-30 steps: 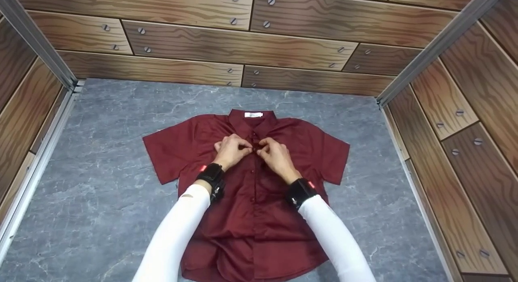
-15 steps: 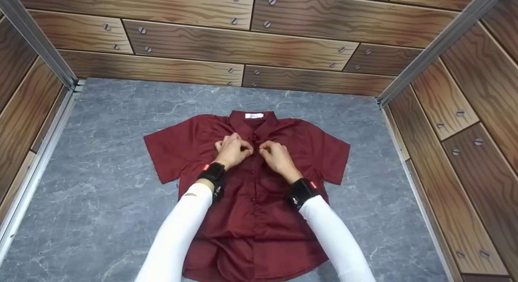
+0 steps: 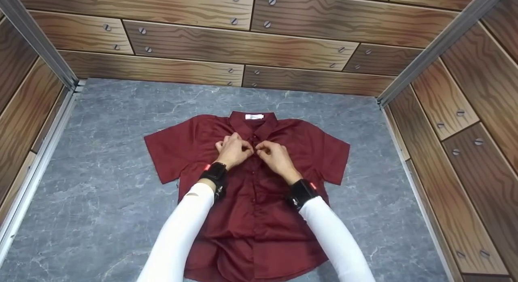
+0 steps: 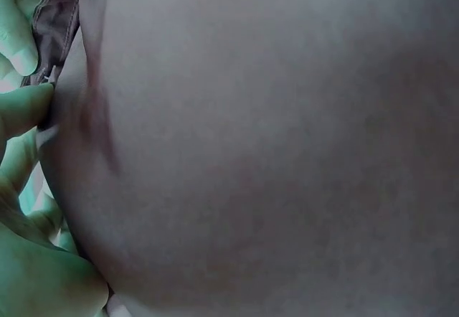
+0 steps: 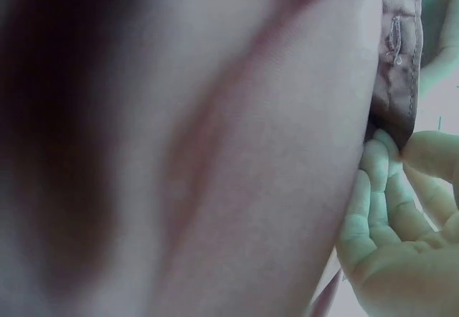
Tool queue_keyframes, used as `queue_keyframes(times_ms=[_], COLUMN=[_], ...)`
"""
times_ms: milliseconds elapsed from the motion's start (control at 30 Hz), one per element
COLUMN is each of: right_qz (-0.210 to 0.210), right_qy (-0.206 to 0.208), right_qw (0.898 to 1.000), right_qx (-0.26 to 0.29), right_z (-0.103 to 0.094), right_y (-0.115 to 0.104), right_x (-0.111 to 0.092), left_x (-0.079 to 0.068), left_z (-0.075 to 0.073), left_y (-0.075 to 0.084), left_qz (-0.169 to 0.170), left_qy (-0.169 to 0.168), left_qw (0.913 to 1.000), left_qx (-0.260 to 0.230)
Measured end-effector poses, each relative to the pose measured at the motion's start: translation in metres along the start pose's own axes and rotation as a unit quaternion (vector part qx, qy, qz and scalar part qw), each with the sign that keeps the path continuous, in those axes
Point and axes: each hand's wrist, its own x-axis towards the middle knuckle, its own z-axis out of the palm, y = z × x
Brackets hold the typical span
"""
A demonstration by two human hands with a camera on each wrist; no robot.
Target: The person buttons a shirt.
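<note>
A dark red short-sleeved button-up shirt [image 3: 283, 253] lies front up, collar [image 3: 238, 126] away from me. Thumb and fingertips of my left hand [image 3: 236, 149] pinch its front opening at chest height. Just across the opening, my right hand [image 3: 274, 154] pinches the facing edge, fingertips close to the left ones. Up close in the right wrist view, the right hand [image 5: 401, 252] grips the placket [image 5: 398, 80], where a stitched buttonhole [image 5: 396, 41] shows. Shirt fabric fills most of the left wrist view, with the left hand [image 4: 43, 267] along its left edge. Fingertips hide the button there.
The shirt rests on a grey marbled surface [image 3: 101, 185]. Wood-patterned panels [image 3: 202, 43] rise at the back and both sides, framed by metal rails [image 3: 441, 35]. Small buttons [image 3: 253, 200] run down the shirt front, and the lower fabric has loose folds [image 3: 220, 249].
The right hand's fingertips drew slightly away from the left hand, then came back to the opening. The collar has shifted a little toward me. The left hand has barely moved.
</note>
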Motion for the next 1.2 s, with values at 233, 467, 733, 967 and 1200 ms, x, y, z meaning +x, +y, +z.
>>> queue_keyframes(times_ms=[233, 467, 733, 967, 1200], right_qz=[-0.010, -0.013, -0.019, -0.028, -0.009], right_qy=[-0.001, 0.003, 0.015, 0.024, 0.024], right_qw=[1.000, 1.000, 0.999, 0.999, 0.999], right_qx=[0.009, 0.019, 0.025, 0.027, 0.040], right_z=[-0.001, -0.002, -0.001, -0.002, -0.005], right_y=[0.001, -0.001, -0.005, -0.005, -0.002], right_x=[-0.001, -0.002, 0.000, 0.000, 0.000], left_x=[0.001, 0.001, 0.000, -0.001, -0.001], left_z=[0.001, -0.001, -0.007, -0.010, -0.011], left_y=[0.001, 0.004, 0.011, 0.011, 0.009], left_qz=[-0.004, -0.012, -0.012, -0.002, 0.002], left_qy=[0.006, 0.011, 0.010, 0.001, 0.011], left_qw=[1.0000, 0.9996, 0.9990, 0.9974, 0.9958], left_qx=[-0.001, -0.023, -0.041, -0.072, -0.091])
